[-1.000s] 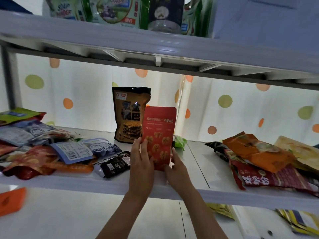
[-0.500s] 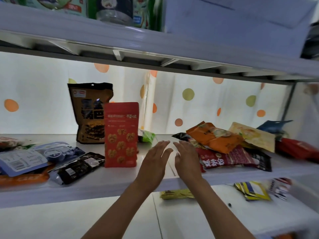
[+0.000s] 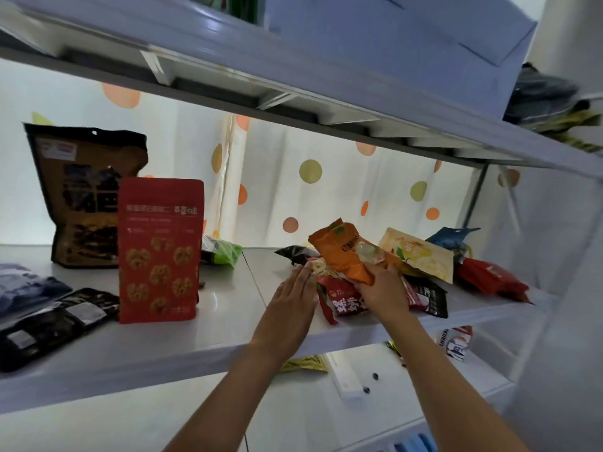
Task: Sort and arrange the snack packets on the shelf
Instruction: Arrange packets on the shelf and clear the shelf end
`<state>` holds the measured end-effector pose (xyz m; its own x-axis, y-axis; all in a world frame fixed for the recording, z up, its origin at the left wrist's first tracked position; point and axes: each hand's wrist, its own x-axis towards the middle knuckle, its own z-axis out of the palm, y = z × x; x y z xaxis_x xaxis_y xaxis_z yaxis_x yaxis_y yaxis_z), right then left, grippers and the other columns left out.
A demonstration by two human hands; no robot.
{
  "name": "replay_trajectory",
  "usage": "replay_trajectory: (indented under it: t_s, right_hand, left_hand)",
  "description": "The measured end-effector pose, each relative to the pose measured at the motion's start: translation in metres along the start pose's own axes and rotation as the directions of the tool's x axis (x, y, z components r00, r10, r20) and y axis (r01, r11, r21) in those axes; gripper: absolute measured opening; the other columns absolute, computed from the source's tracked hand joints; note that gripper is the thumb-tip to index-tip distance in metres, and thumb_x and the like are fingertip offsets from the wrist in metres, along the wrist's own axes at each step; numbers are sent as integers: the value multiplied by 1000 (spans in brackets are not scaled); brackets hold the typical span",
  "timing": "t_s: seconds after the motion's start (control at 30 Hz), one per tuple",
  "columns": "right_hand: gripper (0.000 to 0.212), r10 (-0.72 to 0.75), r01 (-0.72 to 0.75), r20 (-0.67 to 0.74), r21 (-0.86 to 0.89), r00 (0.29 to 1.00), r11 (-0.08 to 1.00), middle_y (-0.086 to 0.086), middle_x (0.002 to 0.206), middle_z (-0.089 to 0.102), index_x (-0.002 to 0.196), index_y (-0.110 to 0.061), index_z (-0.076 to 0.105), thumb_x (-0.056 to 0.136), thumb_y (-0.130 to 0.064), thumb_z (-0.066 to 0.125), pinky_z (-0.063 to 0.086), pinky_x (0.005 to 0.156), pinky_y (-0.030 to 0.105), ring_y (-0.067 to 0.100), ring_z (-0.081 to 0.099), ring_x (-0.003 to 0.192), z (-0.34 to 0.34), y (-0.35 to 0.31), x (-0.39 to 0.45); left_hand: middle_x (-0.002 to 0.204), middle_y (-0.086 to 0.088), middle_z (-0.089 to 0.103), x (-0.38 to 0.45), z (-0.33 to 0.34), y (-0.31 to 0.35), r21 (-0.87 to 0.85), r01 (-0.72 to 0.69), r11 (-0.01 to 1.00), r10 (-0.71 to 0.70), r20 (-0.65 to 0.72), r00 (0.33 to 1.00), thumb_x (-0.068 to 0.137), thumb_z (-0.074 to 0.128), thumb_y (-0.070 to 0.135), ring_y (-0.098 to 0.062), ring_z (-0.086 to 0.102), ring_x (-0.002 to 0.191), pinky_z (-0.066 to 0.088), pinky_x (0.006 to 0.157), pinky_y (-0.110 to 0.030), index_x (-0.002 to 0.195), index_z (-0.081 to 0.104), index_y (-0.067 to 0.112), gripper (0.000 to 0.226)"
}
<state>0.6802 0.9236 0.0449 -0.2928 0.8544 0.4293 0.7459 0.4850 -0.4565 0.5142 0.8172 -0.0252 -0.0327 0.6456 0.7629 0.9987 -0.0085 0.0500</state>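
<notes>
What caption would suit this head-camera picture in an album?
Right hand grips an orange snack packet atop a pile, left hand open beside it; red walnut pouch stands upright.

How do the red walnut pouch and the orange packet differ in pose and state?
The red walnut pouch stands upright and untouched; the orange packet lies tilted on the pile. The right hand grips the orange packet, while no hand touches the red pouch. Both are on the same shelf.
</notes>
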Motion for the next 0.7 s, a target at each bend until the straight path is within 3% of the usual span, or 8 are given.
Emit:
replay_trajectory:
  t_s: [0.13, 0.23, 0.3, 0.37, 0.43, 0.5, 0.6, 0.7]
  right_hand:
    - [37, -14, 22, -128, 64, 992, 998, 14, 142, 49, 127, -17, 66, 92, -11, 57, 43, 97, 32, 34, 53, 121, 4, -2, -6]
    - [33, -17, 66, -260, 183, 966, 981, 11, 116, 67, 120, -13, 70, 93, -5, 53, 44, 80, 23, 24, 62, 97, -7, -14, -8]
    - [26, 22, 85, -320, 316, 947, 945, 6, 94, 69, 116, -11, 71, 97, -8, 54, 40, 61, 20, 12, 56, 73, -20, -29, -15]
    - [25, 33, 128, -361, 412, 932, 902, 7, 96, 71, 116, -10, 71, 98, -10, 55, 37, 59, 13, 8, 57, 73, -31, -42, -25]
    - [30, -7, 191, -390, 437, 921, 879, 8, 114, 71, 122, -9, 69, 96, -5, 55, 44, 73, 12, 14, 63, 94, -35, -49, -37]
    - [35, -26, 215, -402, 435, 915, 874, 3, 130, 63, 128, -11, 65, 95, -1, 56, 45, 92, 16, 15, 59, 114, -33, -52, -55]
    - [40, -83, 288, -472, 380, 878, 879, -3, 139, 51, 129, -10, 63, 92, 6, 57, 29, 100, -1, 7, 43, 128, -22, -52, -92]
    - [40, -118, 298, -468, 332, 876, 895, 3, 145, 48, 127, -11, 65, 91, 7, 58, 29, 105, 2, 12, 43, 132, 0, -48, -132]
  left_hand:
    - [151, -14, 40, -1, -2, 0, -28, 30, 999, -31, -47, 998, 95, 58, 23, -28, 37, 141, 32, 109, -32, 144, 39, 6, 55]
    - [146, -14, 45, -3, -6, -1, -90, 58, 994, -63, -54, 997, 98, 51, 26, -29, 43, 136, 39, 106, -33, 140, 43, 5, 47]
    - [146, -11, 44, -2, -13, 1, -224, 113, 968, -124, -39, 991, 101, 44, 30, -25, 42, 136, 38, 107, -31, 140, 42, 8, 45]
    - [145, -5, 43, -2, -24, 2, -427, 226, 875, -231, 42, 972, 101, 41, 40, -19, 42, 134, 36, 108, -29, 141, 39, 14, 48]
    - [139, 0, 48, -1, -38, 2, -657, 359, 663, -366, 134, 921, 96, 47, 49, -17, 49, 126, 43, 103, -31, 138, 42, 21, 51]
    - [135, 3, 51, -1, -58, 3, -835, 416, 359, -510, 197, 837, 88, 55, 57, -14, 52, 122, 45, 97, -32, 136, 44, 25, 58]
    - [130, 3, 56, -8, -91, 12, -937, 327, -121, -561, 336, 757, 80, 58, 64, -14, 57, 117, 53, 94, -40, 132, 46, 26, 66]
    - [123, -4, 63, -20, -112, 16, -863, 386, -325, -458, 501, 735, 76, 75, 51, -24, 65, 108, 59, 81, -48, 133, 49, 20, 70]
